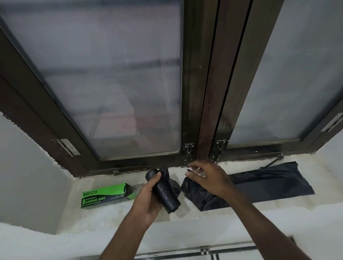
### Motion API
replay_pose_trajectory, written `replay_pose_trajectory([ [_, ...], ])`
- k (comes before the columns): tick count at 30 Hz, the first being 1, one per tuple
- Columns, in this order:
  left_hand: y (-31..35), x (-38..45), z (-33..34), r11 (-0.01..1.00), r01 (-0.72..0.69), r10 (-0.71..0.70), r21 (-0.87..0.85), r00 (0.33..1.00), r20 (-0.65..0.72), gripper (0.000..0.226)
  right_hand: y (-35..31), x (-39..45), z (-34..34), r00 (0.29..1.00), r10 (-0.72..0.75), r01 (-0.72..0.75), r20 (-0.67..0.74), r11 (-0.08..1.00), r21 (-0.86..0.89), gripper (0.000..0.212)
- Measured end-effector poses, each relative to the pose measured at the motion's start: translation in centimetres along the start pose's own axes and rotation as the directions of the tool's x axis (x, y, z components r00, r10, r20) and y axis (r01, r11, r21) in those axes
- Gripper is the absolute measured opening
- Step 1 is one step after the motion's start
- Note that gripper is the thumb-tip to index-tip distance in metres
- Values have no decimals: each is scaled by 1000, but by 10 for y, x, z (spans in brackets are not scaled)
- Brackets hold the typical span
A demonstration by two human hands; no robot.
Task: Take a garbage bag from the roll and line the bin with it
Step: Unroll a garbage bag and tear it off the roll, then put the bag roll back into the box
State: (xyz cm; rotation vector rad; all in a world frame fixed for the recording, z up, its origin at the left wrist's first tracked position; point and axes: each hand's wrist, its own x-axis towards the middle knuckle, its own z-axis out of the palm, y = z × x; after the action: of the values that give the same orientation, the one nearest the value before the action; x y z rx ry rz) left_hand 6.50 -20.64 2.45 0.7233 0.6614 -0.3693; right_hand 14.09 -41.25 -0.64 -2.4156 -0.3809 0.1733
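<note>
The person stood at the window sill (pixel 242 209), arms reaching up to it. The left hand (pixel 149 200) was wrapped around the roll of black garbage bags (pixel 164 191), thumb on the near side and fingers curled behind, holding it tilted with its upper end toward the glass — a firm hold, I judged, so the roll would stay put while a bag was pulled off it. A loose tail of film hung from the roll's upper end toward the right.

The right hand (pixel 205 179) hovered with its fingers spread and relaxed over a crumpled black bag (pixel 198 199) lying on the sill; the palm seemed to rest on or just above the plastic, but I could not tell whether the fingertips pinched any of it. Whether this bag was already torn free of the roll was unclear too — the two dark masses lay just beside each other, with a pale strip of sill showing between them.

The green carton (pixel 105 196) marked for garbage bags lay on its side to the left, flap open, likely where the roll came from. A flat dark sheet (pixel 273 185) lay further right, against the window frame (pixel 198 91). No bin was in sight, so lining had not begun.
</note>
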Motion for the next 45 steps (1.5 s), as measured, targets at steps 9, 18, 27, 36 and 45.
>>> replay_pose_trajectory([
  [9, 4, 9, 1, 999, -42, 42, -9, 999, 12, 42, -24, -39, -1, 884, -150, 175, -443, 984, 15, 7],
  [18, 12, 7, 3, 986, -131, 140, -105, 987, 76, 55, -54, -61, 36, 916, 308, -386, 258, 494, 779, 57],
  [27, 21, -1, -8, 955, -296, 291, -1, 940, 180, 37, -77, -39, 39, 941, 194, -313, 276, 197, 929, 52],
  [36, 40, -10, -46, 816, -429, 424, 388, 900, 102, 27, -75, -26, 32, 948, 157, -315, 277, 332, 889, 53],
  [45, 56, -22, -67, 480, -533, 668, 697, 737, 103, 10, -87, -9, 42, 978, 80, -206, 192, 491, 847, 14],
])
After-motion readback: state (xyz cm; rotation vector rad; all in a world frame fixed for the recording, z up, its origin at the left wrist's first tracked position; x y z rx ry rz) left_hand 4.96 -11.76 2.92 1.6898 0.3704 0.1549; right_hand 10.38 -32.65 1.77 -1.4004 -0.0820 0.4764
